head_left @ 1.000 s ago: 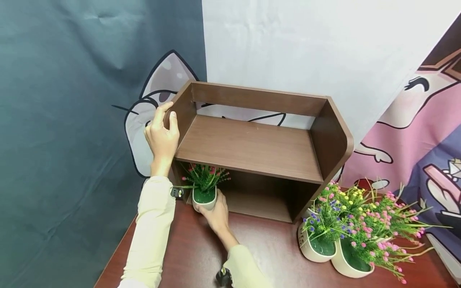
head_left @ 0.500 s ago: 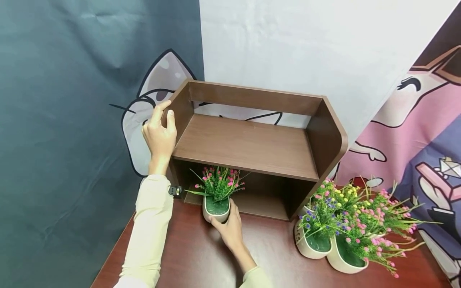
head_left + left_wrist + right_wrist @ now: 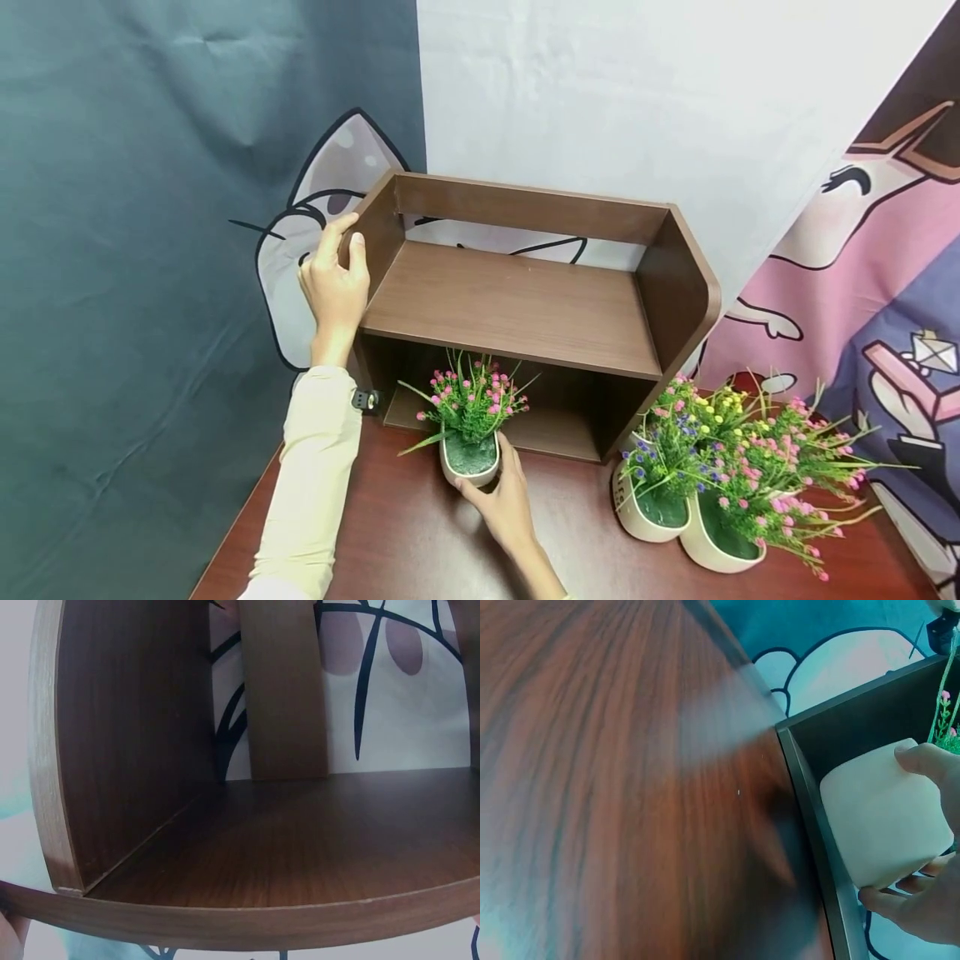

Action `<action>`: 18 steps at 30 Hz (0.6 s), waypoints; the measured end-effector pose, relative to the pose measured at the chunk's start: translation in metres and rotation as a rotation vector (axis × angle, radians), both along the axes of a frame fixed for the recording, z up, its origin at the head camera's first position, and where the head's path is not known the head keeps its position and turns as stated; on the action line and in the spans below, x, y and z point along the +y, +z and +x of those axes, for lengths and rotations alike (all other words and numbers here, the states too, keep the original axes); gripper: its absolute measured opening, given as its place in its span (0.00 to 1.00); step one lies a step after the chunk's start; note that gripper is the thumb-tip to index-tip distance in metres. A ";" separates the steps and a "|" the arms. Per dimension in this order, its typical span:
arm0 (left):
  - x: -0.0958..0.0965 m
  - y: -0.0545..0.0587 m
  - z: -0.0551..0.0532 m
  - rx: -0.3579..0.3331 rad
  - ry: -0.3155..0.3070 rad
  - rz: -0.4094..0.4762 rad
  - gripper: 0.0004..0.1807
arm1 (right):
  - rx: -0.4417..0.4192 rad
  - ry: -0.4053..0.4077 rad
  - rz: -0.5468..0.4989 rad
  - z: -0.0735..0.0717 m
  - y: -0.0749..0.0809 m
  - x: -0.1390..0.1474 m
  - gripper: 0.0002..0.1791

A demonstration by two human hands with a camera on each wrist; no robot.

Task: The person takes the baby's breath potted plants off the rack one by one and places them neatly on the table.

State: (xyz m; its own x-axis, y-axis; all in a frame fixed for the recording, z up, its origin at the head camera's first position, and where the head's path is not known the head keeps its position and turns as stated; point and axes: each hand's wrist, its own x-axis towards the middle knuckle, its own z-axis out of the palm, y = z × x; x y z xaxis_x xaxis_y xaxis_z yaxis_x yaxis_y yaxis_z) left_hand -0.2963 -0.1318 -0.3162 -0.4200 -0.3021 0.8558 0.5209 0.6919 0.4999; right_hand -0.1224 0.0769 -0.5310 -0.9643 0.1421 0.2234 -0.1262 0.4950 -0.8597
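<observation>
My right hand (image 3: pixel 504 500) grips the white pot of an artificial plant (image 3: pixel 469 454) with pink flowers, thumb at the front and fingers round the right side. The pot is in front of the lower compartment, and its leaf tips overlap the middle board. In the right wrist view, the fingers and thumb hold the white pot (image 3: pixel 885 814) by its sides. My left hand (image 3: pixel 335 279) grips the left side panel of the brown wooden shelf (image 3: pixel 517 304), thumb toward the inner face. The left wrist view is filled mostly by the shelf's boards (image 3: pixel 337 840).
At the right end of the shelf several more potted plants stand close together on the red-brown table (image 3: pixel 420 550), including one with blue flowers (image 3: pixel 660 500) and one with pink flowers (image 3: pixel 723 542). Printed cloth (image 3: pixel 600 100) hangs behind the shelf.
My right hand has drawn the potted plant out of the lower compartment, to the right and toward the front. The left hand has stayed on the side panel.
</observation>
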 end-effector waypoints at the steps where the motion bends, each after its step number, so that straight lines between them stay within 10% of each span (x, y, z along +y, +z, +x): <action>1: 0.001 0.000 0.000 -0.001 -0.002 0.002 0.13 | -0.004 -0.001 -0.007 0.002 0.000 0.003 0.49; 12: 0.004 -0.005 -0.005 -0.002 -0.020 -0.011 0.13 | 0.046 -0.016 0.011 0.038 -0.008 0.034 0.49; 18: 0.004 -0.006 -0.007 -0.004 -0.018 -0.016 0.13 | 0.083 -0.062 0.148 0.053 -0.048 0.065 0.51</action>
State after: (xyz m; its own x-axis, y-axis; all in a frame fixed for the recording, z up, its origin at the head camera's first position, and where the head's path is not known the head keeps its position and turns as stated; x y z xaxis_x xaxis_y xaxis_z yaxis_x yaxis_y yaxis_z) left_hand -0.3033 -0.1280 -0.3226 -0.4286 -0.2806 0.8588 0.5312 0.6906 0.4908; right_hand -0.0698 0.1423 -0.5793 -0.9321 0.1609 0.3246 -0.1586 0.6244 -0.7648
